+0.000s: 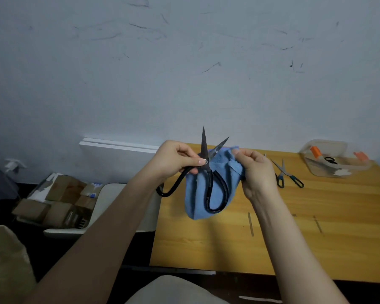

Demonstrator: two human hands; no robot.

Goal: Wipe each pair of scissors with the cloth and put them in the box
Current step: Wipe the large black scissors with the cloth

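My left hand (173,160) grips large black scissors (208,178) near the pivot, holding them up over the table with the blades spread and pointing upward. My right hand (258,172) holds a blue cloth (198,198) bunched around the right blade, the rest hanging down behind the looped handles. A second pair of scissors with teal handles (289,175) lies open on the wooden table (294,238) to the right. A clear plastic box (333,159) with orange clips stands at the far right; a small black pair of scissors lies inside it.
The table's left edge runs close under my hands. Left of the table stands a white bin (59,200) holding cardboard boxes, with white boards (119,147) leaning on the wall behind it. A scuffed wall rises behind the table.
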